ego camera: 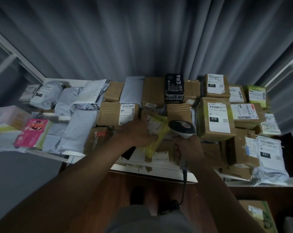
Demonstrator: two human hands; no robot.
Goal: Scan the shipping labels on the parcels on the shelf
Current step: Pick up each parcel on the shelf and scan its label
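Grey mailers (78, 115) crowd the shelf (71, 157) at left. The left hand (135, 132), arm outstretched, grips a yellow parcel (156, 130) mid-shelf, fingers curled round it. Just beside it, the right hand (190, 148) clamps a barcode scanner (182, 128), its head above the fist. Labelled cardboard boxes (216, 116) are stacked at right.

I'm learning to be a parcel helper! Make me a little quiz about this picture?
1. True or false: the right hand grips the barcode scanner.
2. What colour is the parcel the left hand holds? A) yellow B) pink C) black
3. Fill in: the big number on the label of the cardboard box just right of the scanner is ___.

Key: 1 true; 2 A, it is the yellow parcel; 3 010.
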